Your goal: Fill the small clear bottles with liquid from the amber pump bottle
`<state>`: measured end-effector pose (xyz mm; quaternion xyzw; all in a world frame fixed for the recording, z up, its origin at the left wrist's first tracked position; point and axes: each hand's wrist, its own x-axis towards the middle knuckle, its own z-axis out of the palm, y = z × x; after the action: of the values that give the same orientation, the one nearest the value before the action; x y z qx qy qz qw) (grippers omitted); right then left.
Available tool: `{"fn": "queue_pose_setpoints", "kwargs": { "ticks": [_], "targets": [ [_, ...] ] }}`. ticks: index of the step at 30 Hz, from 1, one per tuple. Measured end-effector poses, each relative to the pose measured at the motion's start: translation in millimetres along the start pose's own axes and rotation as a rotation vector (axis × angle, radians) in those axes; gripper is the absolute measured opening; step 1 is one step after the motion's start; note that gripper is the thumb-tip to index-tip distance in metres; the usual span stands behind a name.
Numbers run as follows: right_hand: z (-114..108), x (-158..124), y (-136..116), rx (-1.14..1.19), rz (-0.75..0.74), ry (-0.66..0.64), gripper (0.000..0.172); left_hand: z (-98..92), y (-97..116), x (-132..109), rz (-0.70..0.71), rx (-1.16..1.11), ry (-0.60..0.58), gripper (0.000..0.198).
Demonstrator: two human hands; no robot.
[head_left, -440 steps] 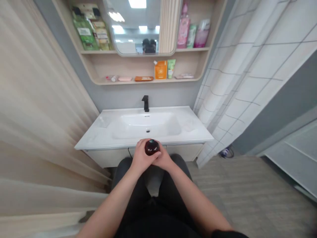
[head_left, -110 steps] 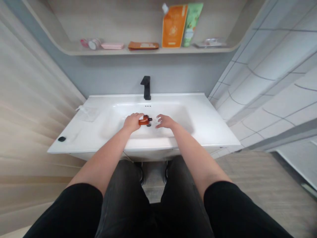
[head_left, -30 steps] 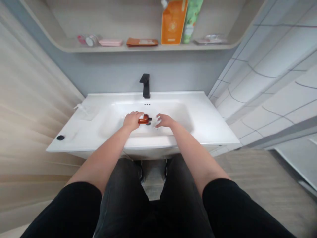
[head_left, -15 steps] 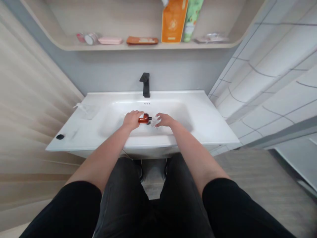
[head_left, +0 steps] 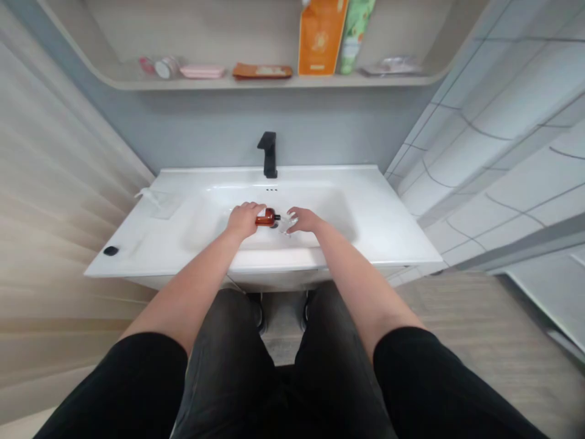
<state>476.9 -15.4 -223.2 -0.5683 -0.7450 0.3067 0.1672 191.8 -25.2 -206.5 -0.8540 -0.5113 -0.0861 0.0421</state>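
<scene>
My left hand (head_left: 244,220) is wrapped round an amber bottle (head_left: 264,217), which lies tipped on its side over the sink (head_left: 205,219) with its dark neck pointing right. My right hand (head_left: 303,220) curls its fingers round a small clear container (head_left: 287,224); its exact kind is hard to make out. The bottle's neck is right beside the clear container's left side. Whether the two touch, or any liquid passes between them, cannot be told. Below the bottle's neck shows part of the dark drain (head_left: 274,225).
A black faucet (head_left: 269,155) rises behind the sink. On the left counter are a clear packet with a white tip (head_left: 165,205) and a small black cap (head_left: 110,250). The shelf (head_left: 329,82) above holds an orange pouch (head_left: 321,38), a green tube (head_left: 354,36) and other toiletries.
The view has shifted very slightly. Both hands keep their hold, with the bottle and the clear container in nearly the same place.
</scene>
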Motion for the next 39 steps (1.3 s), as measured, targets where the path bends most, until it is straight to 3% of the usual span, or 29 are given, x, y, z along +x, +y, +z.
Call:
{"fn": "queue_pose_setpoints", "kwargs": {
  "ticks": [39],
  "targets": [
    [2.2, 0.5, 2.9, -0.005, -0.001, 0.031, 0.076, -3.8, 2.9, -0.7, -0.023, -0.004, 0.006, 0.059]
  ]
}}
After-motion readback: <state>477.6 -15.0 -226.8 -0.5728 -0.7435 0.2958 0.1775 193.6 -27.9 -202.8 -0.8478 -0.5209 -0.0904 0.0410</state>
